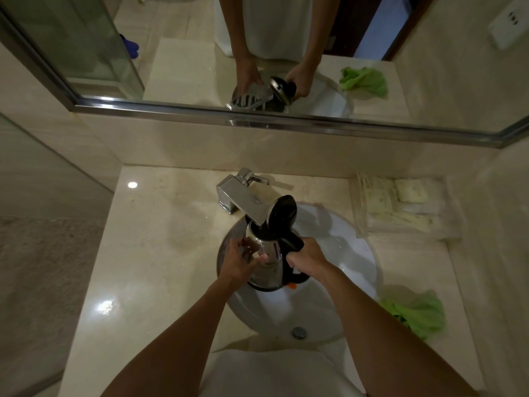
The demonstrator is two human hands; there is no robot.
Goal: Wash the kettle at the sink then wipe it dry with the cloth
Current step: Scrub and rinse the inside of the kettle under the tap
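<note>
The electric kettle [269,253] is held up over the white sink [357,262], in the middle of the worktop [148,253], with its open top right under the spout of the shiny tap [240,196]. I think it is held there so water can go straight in for washing. The black lid [282,212] stands flipped up on the far side, so it does not block the opening. The right hand [307,256] has a tight grip around the black handle [292,243] and carries the weight. The left hand [239,260] rests on the left side of the shiny steel body with its fingers spread loose, not closed around it, most likely to keep the kettle from swinging. The green cloth [418,313] lies in a crumpled heap on the worktop to the right of the sink, near the person, ready for the drying part. Some white packets [400,202] sit at the far right. It is hard to tell if water is running, because no clear stream shows. The inside of the kettle is dark and cannot be seen. The bottom of the kettle is hidden too, except for a small orange bit low on the handle side. The mirror [200,38] on the far wall shows both hands and the kettle again, but it is dim.
</note>
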